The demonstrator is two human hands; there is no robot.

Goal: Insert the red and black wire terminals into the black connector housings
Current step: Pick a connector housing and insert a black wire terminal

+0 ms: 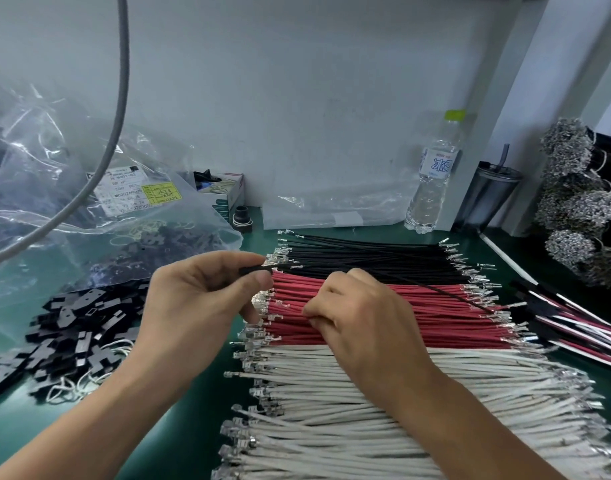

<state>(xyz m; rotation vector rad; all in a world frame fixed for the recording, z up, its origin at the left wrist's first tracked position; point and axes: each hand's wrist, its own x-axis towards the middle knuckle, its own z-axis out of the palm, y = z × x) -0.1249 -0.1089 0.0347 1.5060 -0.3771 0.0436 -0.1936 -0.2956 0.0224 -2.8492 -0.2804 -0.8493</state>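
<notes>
Now left hand pinches one housing, one black wire.

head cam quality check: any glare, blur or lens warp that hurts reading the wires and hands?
Head view: even, soft light, with only faint shadows under the left hand and right hand. Glare streaks on the plastic bags. Wide-angle warp bends the grey cable and the wall edges. The red wires read clearly; the bag label is too soft to read fully.

One head-worn view — close, looking forward and down over the green bench toward the wall.
</notes>
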